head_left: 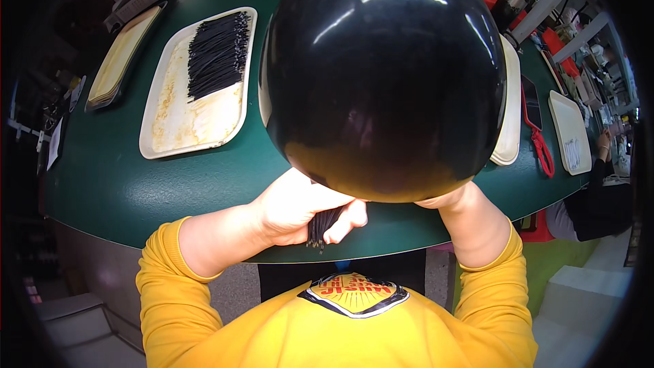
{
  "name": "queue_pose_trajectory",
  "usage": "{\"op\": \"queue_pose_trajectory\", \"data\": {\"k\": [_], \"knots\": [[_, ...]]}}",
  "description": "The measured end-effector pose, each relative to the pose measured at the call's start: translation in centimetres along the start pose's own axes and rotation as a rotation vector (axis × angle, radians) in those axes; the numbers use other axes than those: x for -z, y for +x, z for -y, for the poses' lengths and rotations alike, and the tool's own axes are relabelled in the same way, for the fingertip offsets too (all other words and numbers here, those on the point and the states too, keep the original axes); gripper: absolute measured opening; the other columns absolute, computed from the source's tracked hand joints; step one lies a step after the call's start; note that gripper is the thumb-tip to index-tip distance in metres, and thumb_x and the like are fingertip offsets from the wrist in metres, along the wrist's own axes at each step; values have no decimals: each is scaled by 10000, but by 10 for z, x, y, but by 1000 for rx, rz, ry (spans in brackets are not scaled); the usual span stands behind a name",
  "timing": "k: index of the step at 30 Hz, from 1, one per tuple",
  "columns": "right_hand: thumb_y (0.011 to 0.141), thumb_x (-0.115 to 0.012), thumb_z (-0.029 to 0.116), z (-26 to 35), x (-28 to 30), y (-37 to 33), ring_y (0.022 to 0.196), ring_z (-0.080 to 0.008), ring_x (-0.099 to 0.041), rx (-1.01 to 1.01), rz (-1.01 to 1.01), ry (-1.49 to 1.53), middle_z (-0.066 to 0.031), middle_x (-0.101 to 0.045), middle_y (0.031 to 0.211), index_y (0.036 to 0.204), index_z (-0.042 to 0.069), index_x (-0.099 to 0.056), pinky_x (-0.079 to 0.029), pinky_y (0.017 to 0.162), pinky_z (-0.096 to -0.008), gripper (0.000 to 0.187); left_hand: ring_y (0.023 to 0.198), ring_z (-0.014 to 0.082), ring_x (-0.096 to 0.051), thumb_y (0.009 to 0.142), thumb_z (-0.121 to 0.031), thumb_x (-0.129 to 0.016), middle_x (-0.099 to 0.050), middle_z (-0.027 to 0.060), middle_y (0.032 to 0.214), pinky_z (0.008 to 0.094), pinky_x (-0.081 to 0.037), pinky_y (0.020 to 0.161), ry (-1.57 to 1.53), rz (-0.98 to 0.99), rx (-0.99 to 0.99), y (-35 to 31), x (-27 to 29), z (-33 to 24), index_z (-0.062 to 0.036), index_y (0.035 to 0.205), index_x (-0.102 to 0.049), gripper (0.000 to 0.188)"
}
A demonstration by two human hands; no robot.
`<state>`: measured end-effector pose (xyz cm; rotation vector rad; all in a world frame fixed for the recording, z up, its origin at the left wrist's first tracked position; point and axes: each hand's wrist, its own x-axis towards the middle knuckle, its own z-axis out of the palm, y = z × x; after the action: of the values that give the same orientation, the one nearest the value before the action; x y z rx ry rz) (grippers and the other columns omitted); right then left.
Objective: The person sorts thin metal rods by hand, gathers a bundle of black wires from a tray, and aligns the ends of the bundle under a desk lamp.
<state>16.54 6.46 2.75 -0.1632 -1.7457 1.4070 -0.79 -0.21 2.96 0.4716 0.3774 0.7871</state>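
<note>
My left hand [306, 206] is closed round a bundle of short black wires [322, 228], whose ends stick out below the fingers towards me. The wires' upper part is covered by the hand and by a large glossy black dome [381, 95], like a lamp shade, which hangs over the work. Only the wrist and heel of my right hand [451, 197] show at the dome's right lower rim. Its fingers are hidden, so what it touches cannot be seen. To the left lies a cream tray [197, 123] with many black wires [219, 54] laid side by side.
A stack of cream trays [126, 54] stands at the far left of the green table [116, 184]. Right of the dome are more trays [507, 140], a dark flat object [531, 102] with a red strap [541, 153], and another tray [571, 123]. A co-worker's hand [604, 142] shows beyond.
</note>
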Motion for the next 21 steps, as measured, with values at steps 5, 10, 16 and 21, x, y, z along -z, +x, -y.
{"op": "queue_pose_trajectory", "data": {"k": [5, 10, 16, 21], "knots": [[725, -549, 38, -13, -2, -14, 720, -139, -534, -28, -109, 83, -96, -545, 876, 1035, -26, -436, -441, 641, -238, 336, 515, 168, -550, 764, -20, -518, -553, 135, 680, 255, -469, 460, 155, -103, -75, 3, 1, 3, 64, 813, -516, 97], [736, -468, -13, -4, 1, -11, 583, -102, -491, -139, -194, 302, -85, -525, 795, 1060, -31, -369, -417, 517, -196, 340, 605, 206, -594, 771, -41, -514, -564, 138, 694, 281, -498, 535, 264, -118, -156, 2, 4, 4, 63, 826, -524, 119], [761, -428, 5, -9, 8, -19, 588, -121, -488, -79, -204, 386, -106, -514, 788, 1052, -32, -345, -418, 515, -221, 305, 612, 212, -595, 767, -58, -519, -571, 142, 712, 278, -498, 563, 210, -80, -179, 1, 2, 4, 61, 833, -529, 137], [777, -413, 10, -11, 12, -15, 557, -114, -471, -228, -34, 611, -85, -505, 719, 1002, -20, -401, -385, 489, -213, 227, 623, 218, -595, 776, -74, -515, -570, 144, 717, 293, -502, 577, 163, -93, -151, 1, 6, 4, 64, 842, -525, 154]]}}
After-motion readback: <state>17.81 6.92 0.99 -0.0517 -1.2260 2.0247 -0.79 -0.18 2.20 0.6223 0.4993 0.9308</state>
